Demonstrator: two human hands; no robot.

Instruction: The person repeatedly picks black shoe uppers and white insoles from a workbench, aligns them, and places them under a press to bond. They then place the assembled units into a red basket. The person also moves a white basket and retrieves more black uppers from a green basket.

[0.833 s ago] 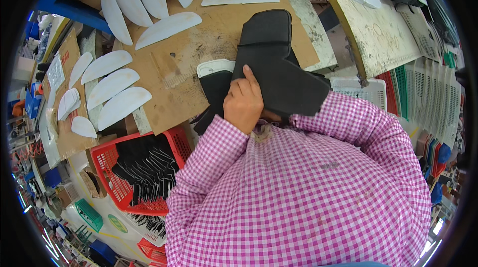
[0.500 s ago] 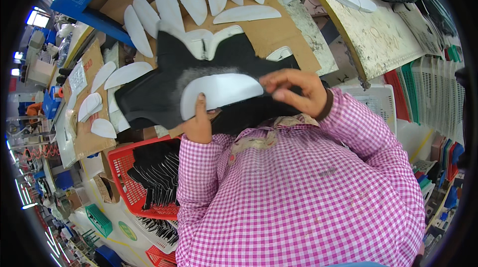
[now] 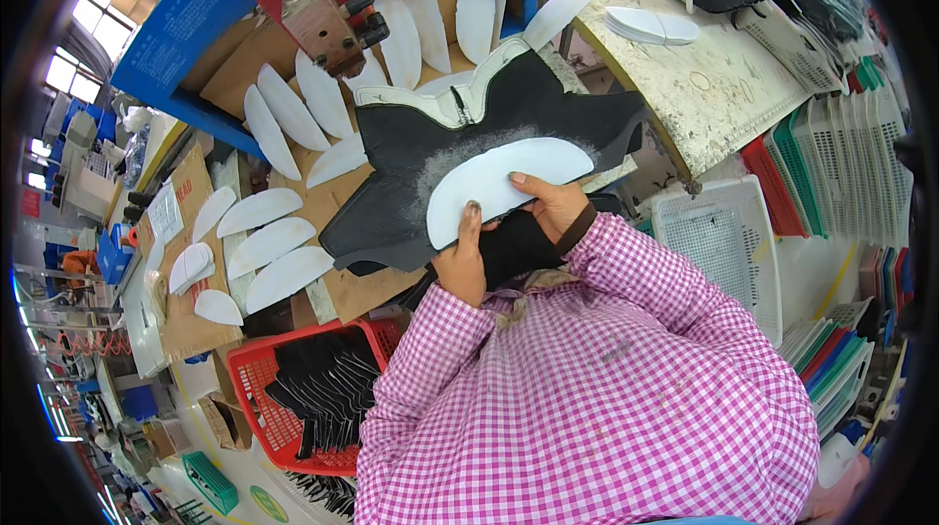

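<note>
A flat black shoe upper (image 3: pixel 391 178) with a white-lined collar edge is held up before me. Along its near edge lies a white half-moon stiffener (image 3: pixel 499 178), over a greyish, powdery patch of the black material. My left hand (image 3: pixel 464 259) grips the near left edge, its thumb on the white stiffener and its fingers underneath. From the right, my right hand (image 3: pixel 554 206) pinches the same near edge, thumb on top. The fingers below are mostly hidden. More black material hangs beneath, between my hands and body.
White half-moon pieces (image 3: pixel 269 212) lie spread on the cardboard-covered table, others lean in a blue-sided box (image 3: pixel 186 55). A red machine head (image 3: pixel 318 11) hangs over it. A red basket (image 3: pixel 259 378) holds black pieces at lower left; a white basket (image 3: pixel 719 241) stands right.
My right hand has come from beyond the stiffener's right end to grip the near edge, thumb on top. The upper and stiffener have shifted right in view. More white pieces show at left.
</note>
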